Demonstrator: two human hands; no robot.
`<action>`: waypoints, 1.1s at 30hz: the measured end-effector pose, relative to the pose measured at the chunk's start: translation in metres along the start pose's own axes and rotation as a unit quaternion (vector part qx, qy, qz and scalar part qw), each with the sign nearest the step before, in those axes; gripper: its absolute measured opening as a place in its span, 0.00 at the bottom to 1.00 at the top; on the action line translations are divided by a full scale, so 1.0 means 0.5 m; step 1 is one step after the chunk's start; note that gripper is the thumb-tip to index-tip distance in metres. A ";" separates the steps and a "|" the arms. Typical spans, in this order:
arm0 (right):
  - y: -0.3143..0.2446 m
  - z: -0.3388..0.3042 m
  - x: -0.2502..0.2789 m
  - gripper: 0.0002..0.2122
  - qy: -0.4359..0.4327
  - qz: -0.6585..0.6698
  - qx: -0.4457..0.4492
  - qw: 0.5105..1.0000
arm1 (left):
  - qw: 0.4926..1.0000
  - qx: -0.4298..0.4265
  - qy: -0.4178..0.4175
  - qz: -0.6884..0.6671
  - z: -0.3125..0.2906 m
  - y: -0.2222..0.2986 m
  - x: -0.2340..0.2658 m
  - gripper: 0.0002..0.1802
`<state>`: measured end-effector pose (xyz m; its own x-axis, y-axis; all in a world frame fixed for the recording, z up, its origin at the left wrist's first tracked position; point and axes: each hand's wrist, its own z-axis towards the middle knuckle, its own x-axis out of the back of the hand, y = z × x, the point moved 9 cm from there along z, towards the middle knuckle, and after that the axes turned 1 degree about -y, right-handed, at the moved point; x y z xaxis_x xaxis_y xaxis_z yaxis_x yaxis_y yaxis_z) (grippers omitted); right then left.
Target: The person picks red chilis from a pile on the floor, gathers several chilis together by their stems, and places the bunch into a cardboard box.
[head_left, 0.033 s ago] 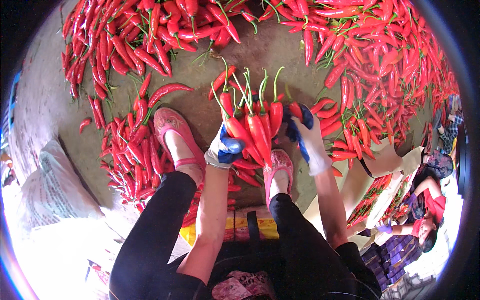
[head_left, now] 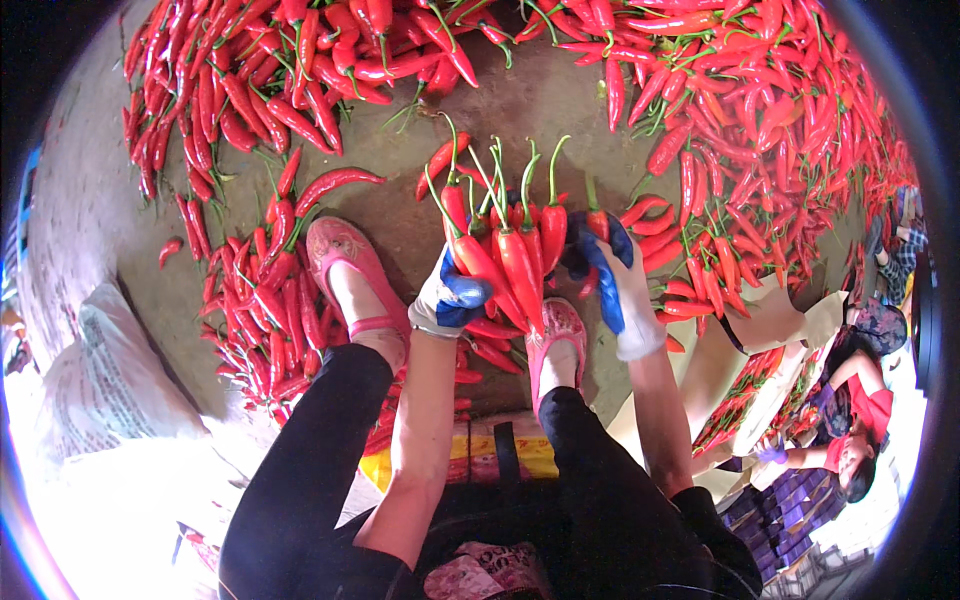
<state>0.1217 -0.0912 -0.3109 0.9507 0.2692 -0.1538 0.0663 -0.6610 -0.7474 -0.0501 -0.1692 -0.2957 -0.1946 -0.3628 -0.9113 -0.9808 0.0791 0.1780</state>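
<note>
In a white and blue glove, my left hand (head_left: 450,297) is closed around a bunch of red chili peppers (head_left: 518,268). Their green stems point up and away from me, and the tips hang down between my feet. Just right of the bunch, my right hand (head_left: 625,290), gloved the same way, pinches a single red chili pepper (head_left: 597,223) with its stem upward. Some right fingertips are in shadow behind the bunch. Below the bunch, more loose chili peppers (head_left: 494,353) lie on the floor beside my right shoe.
Large heaps of red chili peppers (head_left: 740,110) cover the floor ahead and to the right. Another pile (head_left: 285,310) lies beside my left shoe (head_left: 345,250). A white sack (head_left: 130,370) stands at the left. On the right, a person (head_left: 862,405) sits near an open pale sack (head_left: 775,325).
The chili pepper in my right hand has tilted more upright, its stem now showing above the fingers, as that hand turned slightly. My left hand and its bunch have barely moved.
</note>
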 end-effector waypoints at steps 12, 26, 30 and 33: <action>-0.061 -0.062 -0.043 0.22 -0.010 0.179 0.015 0.984 | 0.939 0.043 0.054 0.336 0.065 -0.077 -0.051 0.40; -0.167 0.102 -0.011 0.41 -0.130 -0.037 0.196 0.971 | 0.803 -0.095 -0.175 0.561 0.267 -0.030 -0.129 0.46; -0.166 0.111 -0.011 0.39 -0.115 -0.166 0.333 0.921 | 0.831 -0.089 -0.125 0.535 0.280 -0.036 -0.098 0.42; -0.158 0.122 -0.008 0.38 -0.100 -0.035 0.258 0.960 | 0.816 -0.100 -0.131 0.554 0.284 -0.034 -0.108 0.43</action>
<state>0.0942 0.0028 -0.2909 0.8690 0.4636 -0.1731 -0.0793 -0.2149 -0.9734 -0.0220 -0.0191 -0.3024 -0.9805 0.0408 -0.1924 -0.1897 0.0614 0.9799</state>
